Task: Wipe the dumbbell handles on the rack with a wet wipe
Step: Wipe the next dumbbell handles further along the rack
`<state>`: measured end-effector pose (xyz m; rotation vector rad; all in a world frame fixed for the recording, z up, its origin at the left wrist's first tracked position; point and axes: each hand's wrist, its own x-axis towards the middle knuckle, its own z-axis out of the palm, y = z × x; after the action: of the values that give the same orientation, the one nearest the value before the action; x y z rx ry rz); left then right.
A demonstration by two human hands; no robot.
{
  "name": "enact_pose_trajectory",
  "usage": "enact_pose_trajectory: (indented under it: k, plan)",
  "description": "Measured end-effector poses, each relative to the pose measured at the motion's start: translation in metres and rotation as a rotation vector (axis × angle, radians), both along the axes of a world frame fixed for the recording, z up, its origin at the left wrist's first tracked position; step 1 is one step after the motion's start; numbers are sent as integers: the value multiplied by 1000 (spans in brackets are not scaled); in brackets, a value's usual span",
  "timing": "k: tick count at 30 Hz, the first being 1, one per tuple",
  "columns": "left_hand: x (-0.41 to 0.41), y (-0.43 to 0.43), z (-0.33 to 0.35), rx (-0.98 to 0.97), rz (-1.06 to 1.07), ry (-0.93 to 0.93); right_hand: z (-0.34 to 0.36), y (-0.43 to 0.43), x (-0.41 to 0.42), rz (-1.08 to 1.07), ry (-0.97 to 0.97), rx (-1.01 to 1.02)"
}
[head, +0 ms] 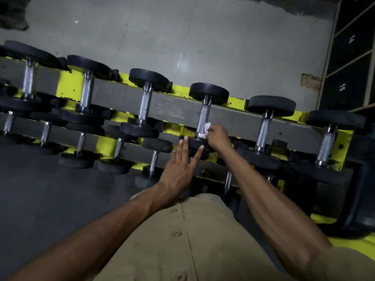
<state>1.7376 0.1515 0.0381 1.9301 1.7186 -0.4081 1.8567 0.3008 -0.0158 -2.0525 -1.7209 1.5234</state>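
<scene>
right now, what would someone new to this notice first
The right hand at centre pinches a white wipe against the near end of a dumbbell handle on the top row. Just left of it, the left hand has straight, spread fingers by that dumbbell's near weight. Across the frame runs the yellow rack, lined with black dumbbells.

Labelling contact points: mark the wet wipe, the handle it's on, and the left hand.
wet wipe (207,128): head view, exposed white wad.
handle (203,116): head view, bare knurled middle.
left hand (179,171): head view, back of the hand.
</scene>
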Motion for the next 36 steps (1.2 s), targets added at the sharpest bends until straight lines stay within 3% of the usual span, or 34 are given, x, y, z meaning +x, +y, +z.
enact_pose_trajectory:
  k: [4,7,11,18,21,27,29,31,33,36]
  plan:
    - [-4,0,-3,-3,-40,-10,-8,49,-23,-516,174,-43]
    - [-12,3,0,-7,-86,-14,-2,59,-39,-580,0,186]
    - [-18,5,-3,7,-108,-23,9,4,-28,-317,29,527]
    - [-19,7,3,-9,-131,-26,2,14,7,327,-137,811]
    - [-19,6,4,-4,-123,-21,1,20,17,511,-123,866]
    - [-17,4,1,5,-101,-16,16,40,12,1063,-219,780]
    - [-17,3,-1,18,-87,-20,29,59,16,1038,-279,816]
    - [-16,2,-2,24,-79,-19,38,71,19,881,-292,809]
    - [-14,2,-3,8,-69,-28,37,65,15,837,-171,755]
    - [-11,3,-1,-14,-41,-37,41,38,3,1178,-125,509]
